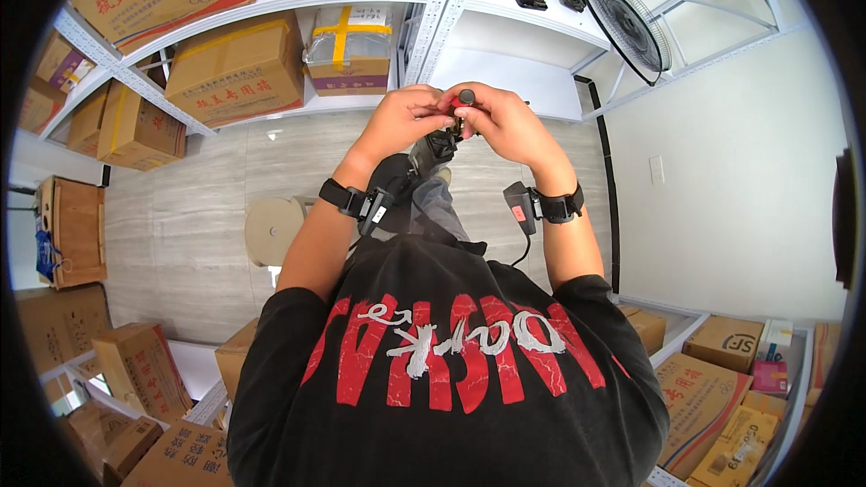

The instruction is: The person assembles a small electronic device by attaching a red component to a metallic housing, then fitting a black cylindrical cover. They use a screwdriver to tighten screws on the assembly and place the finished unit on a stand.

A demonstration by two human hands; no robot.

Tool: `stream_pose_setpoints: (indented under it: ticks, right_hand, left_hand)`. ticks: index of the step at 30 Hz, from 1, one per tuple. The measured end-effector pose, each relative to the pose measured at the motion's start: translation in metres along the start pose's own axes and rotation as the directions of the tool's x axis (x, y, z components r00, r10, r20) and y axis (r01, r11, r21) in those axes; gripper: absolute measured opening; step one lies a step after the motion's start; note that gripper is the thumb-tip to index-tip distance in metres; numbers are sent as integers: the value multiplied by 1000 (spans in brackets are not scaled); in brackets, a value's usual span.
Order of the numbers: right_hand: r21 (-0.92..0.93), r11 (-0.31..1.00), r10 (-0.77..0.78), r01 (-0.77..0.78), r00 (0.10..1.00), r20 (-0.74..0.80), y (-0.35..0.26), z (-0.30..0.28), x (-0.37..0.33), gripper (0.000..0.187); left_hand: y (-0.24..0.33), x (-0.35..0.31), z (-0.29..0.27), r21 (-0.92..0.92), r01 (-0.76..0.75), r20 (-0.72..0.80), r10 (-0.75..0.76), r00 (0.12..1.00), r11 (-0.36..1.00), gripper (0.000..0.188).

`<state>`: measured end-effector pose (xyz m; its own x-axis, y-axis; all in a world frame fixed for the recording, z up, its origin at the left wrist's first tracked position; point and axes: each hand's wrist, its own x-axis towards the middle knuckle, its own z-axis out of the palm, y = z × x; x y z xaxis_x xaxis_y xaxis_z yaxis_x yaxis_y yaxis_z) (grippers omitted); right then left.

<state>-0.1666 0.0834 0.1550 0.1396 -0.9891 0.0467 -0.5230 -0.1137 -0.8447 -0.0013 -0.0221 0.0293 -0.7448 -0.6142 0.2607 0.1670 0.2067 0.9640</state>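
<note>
Out beyond your chest, your right hand [502,123] pinches the red handle [465,100] on end, probably for control; your left hand [402,123] curls beside it, perhaps steadying the black part [437,148] below, though I can't tell its grip.

Tool handle [466,97], top centre, is looking like smooth plastic; shirt [433,442], bottom, is showing matt cloth; carton [239,81], upper left, is showing matt cardboard; floor [198,243], left, is looking semi-gloss.
</note>
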Motion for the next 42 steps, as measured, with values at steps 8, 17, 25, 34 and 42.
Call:
stream_pose_setpoints:
  ticks: [8, 17, 25, 34, 42]
  right_hand:
    - [-135, 990, -40, 26, 994, -103, 12, 2, 0, 16]
    - [-235, 972, -59, -15, 950, -307, 15, 18, 12, 29]
    - [-209, 978, -72, -7, 927, -368, 15, 22, 22, 39]
    - [188, 978, 110, -93, 991, -79, 12, 4, 19, 26]
    - [24, 1000, 22, -17, 970, -241, 27, 8, 20, 15]
  left_hand:
    - [17, -2, 3, -15, 0, 1, 0, 1000, 1000, 21]
    - [28, 1, 11, 97, 59, -166, -43, 985, 994, 16]
    - [19, 5, 16, 158, -119, -195, 149, 969, 980, 18]
    - [19, 9, 8, 112, -67, -88, 77, 993, 991, 9]
    - [25, 9, 8, 108, 0, -6, 1, 1000, 994, 22]
